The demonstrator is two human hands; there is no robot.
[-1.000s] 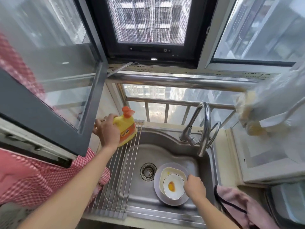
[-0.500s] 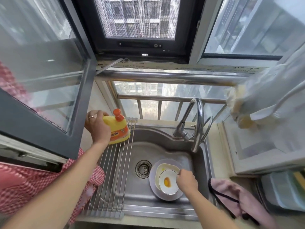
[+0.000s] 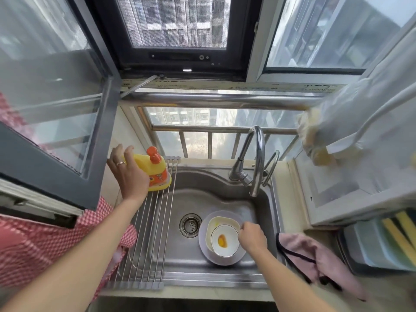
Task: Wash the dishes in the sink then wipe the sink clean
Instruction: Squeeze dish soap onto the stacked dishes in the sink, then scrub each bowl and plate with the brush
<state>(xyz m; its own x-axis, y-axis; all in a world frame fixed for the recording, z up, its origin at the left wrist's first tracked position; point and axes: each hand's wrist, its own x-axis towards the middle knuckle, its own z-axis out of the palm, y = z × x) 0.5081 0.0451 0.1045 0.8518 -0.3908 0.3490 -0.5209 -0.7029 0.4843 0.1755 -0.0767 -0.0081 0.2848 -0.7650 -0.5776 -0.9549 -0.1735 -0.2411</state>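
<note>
the left hand (image 3: 130, 174) grips a yellow soap bottle (image 3: 155, 171) with an orange pump, at the far left corner of the sink (image 3: 202, 194), over the metal rack (image 3: 148, 233) along its left edge. the right hand (image 3: 252, 237) pinches the rim of a small white bowl (image 3: 225, 240) with a yellow smear, stacked in a larger bowl (image 3: 219, 221) on a grey plate (image 3: 225, 260) beside the drain (image 3: 190, 225). a pink cloth (image 3: 315, 260) lies on the bench at the sink's right edge

steel sink (image 3: 202, 190) holds stacked dishes (image 3: 221, 237); roll-up rack (image 3: 148, 233) spans its left.
</note>
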